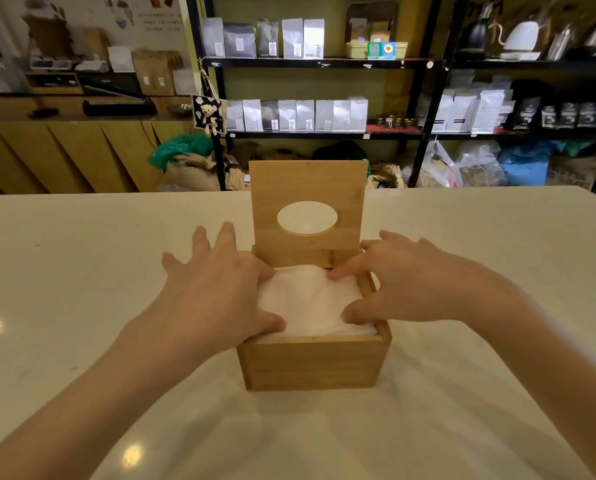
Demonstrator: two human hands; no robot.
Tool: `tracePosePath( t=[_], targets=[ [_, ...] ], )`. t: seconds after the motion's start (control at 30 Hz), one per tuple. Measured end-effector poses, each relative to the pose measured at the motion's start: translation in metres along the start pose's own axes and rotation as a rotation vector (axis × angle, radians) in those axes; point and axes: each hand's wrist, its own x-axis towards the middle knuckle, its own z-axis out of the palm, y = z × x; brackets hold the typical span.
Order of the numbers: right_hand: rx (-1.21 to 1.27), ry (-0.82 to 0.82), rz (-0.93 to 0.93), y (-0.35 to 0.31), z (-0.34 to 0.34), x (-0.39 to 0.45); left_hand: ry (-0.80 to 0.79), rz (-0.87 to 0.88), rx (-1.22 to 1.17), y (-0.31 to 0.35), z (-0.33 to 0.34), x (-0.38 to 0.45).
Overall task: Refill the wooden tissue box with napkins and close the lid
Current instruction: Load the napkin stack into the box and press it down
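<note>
Head view: wooden tissue box [312, 362] at table [82, 258] centre, napkins [307, 299] filling it. Left hand [213, 292] at 9 o'clock, right hand [414, 285] at 3 — fingers spread, pressing the stack. Lid [307, 188] upright at 12 o'clock — equally near both.

One wooden box [312, 362], two hands [217, 289].

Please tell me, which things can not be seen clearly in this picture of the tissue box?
- How deep the napkins go: the head view shows only the top sheet; the wooden tissue box walls hide the rest.
- Left side rim of the box: the left hand covers it.
- Napkin edges on the right: under the right hand.
- Labels on the shelf bags: too small and blurred.
</note>
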Motion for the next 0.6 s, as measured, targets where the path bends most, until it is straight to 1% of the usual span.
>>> tracePosePath(
  t=[0.1, 0.3, 0.47, 0.6],
  targets=[
    [-0.02, -0.007, -0.016, 0.001, 0.0, 0.004, -0.137, -0.004, -0.036, -0.003, -0.008, 0.006],
    [-0.045, -0.106, 0.009, 0.002, -0.003, 0.014, -0.263, 0.005, 0.163, 0.004, -0.015, 0.02],
    [-0.048, -0.112, -0.021, -0.002, -0.005, 0.02, -0.296, 0.038, 0.121, 0.005, -0.017, 0.028],
    [0.003, -0.07, -0.019, 0.002, -0.011, 0.011, -0.246, 0.115, -0.039, 0.003, -0.028, 0.024]
  ],
)
